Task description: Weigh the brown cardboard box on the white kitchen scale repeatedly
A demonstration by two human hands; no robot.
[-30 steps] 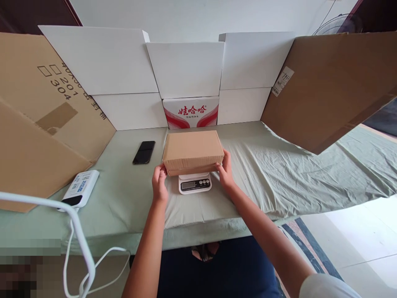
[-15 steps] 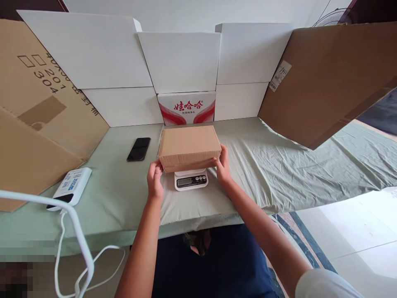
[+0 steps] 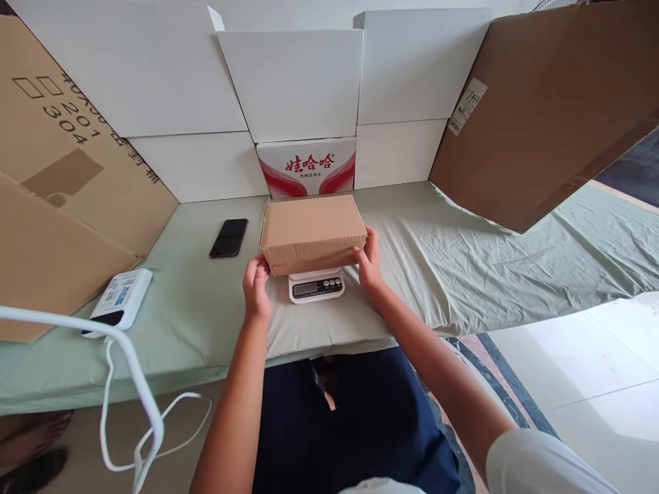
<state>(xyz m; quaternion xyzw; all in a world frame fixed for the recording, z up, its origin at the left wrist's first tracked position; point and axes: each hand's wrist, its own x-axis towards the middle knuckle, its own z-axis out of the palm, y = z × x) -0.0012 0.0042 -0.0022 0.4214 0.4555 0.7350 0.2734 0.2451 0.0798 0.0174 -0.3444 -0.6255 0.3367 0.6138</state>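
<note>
A closed brown cardboard box (image 3: 313, 226) rests on a small white kitchen scale (image 3: 316, 288), covering most of its platform. The scale's grey display and round buttons face me. My left hand (image 3: 256, 287) is closed at the box's near left corner, its fingers partly hidden along that side. At the near right corner my right hand (image 3: 369, 259) grips the box, thumb on the front face and fingers along the right side. The digits on the display are too small to read.
Left of the box lies a black phone (image 3: 228, 238). A white device (image 3: 121, 300) with a cable (image 3: 134, 384) is farther left. White boxes (image 3: 291, 86) line the back, with large cardboard panels (image 3: 535, 116) at both sides. A green cloth (image 3: 200, 309) covers the table.
The view has tilted down a little, so everything sits higher in the picture. Both hands keep the same hold on the box, which stays on the scale.
</note>
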